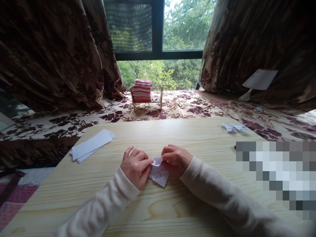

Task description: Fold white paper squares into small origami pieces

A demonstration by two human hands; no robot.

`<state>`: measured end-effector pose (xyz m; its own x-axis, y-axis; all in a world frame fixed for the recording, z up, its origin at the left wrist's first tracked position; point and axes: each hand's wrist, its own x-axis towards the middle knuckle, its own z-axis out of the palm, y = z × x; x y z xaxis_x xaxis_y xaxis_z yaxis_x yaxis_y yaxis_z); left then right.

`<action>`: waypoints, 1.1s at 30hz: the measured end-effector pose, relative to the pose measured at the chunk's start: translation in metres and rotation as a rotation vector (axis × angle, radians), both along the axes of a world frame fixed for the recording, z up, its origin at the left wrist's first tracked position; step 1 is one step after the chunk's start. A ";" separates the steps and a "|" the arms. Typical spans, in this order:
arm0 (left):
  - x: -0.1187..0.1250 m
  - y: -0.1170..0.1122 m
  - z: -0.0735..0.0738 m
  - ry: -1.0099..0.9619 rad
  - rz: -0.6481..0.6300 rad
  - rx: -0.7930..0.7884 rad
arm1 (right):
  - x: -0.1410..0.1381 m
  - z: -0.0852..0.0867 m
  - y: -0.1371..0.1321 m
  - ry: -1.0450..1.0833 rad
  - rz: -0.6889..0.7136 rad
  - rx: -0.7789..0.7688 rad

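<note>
A small folded white paper (159, 174) lies on the wooden table in front of me, its lower end coming to a point. My left hand (136, 167) pinches the upper left edge of it between thumb and forefinger, with the other fingers curled. From the other side, my right hand (176, 160) grips the upper right edge in a pinch. Between the two hands a flap at the top of the paper stands raised and curved. The fingertips of my right hand are partly hidden behind its knuckles.
A stack of white paper strips (92, 144) lies at the table's left. Folded paper pieces (233, 127) rest near the far right corner. Beyond the table (148, 131), a small rack (160, 97) holds striped cloths (142, 90), and a white lamp (259, 80) stands right. A blurred patch covers the right side.
</note>
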<state>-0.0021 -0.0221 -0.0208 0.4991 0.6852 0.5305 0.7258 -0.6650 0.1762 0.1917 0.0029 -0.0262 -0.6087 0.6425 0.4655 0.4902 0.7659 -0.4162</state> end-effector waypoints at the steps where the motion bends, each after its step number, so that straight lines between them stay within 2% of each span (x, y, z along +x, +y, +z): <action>1: 0.000 0.000 0.000 -0.002 0.012 -0.008 | 0.000 0.000 0.000 -0.002 -0.008 0.002; 12: 0.010 0.004 0.002 0.016 0.129 -0.038 | -0.008 0.003 -0.004 -0.056 -0.172 -0.078; 19: 0.011 0.005 0.004 -0.023 0.214 -0.110 | -0.005 0.001 -0.002 0.012 -0.090 -0.094; 33: 0.014 0.008 0.003 -0.002 0.310 -0.146 | -0.006 0.002 -0.002 0.053 -0.082 -0.172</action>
